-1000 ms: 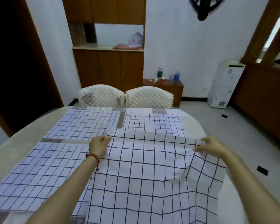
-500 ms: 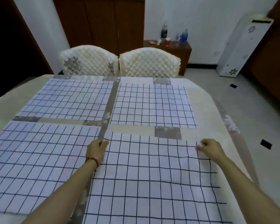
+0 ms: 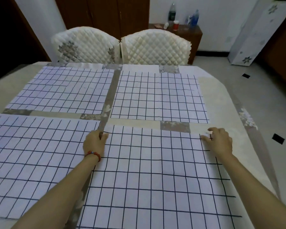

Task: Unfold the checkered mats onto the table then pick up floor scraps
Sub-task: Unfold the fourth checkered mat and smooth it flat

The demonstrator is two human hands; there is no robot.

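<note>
We are pinching the near-right mat [image 3: 155, 171] at its two far corners; the fingers [image 3: 206, 138] of our right hand [image 3: 219, 142] are curling over the corner at two o'clock, thumb and forefinger seemingly nipping the edge, while the fingers [image 3: 104, 138] of our left hand [image 3: 94, 142] are lying close together with the thumb tucked onto the corner at eleven o'clock; a beaded bracelet [image 3: 93, 154] is circling that wrist. We are holding both corners at once, we judge, so the cloth is pulling taut and square rather than bunching.

Outward from the grip, this mat is lying flat on the counter [image 3: 221, 103], its far edge sitting just short of the far-right mat [image 3: 158, 96] at twelve o'clock, with a strip of patterned tablecloth showing between them; the near-left mat [image 3: 40, 146] is lying just beside it at nine o'clock, and the far-left mat [image 3: 63, 91] is resting at ten o'clock. All four are appearing spread, so we are reckoning the unfolding nearly finished.

Beyond the counter two quilted chairs [image 3: 122, 45] are standing at twelve o'clock; on the floor [image 3: 279, 96] at three o'clock, dark scraps [image 3: 278, 138] are waiting for the second part.
</note>
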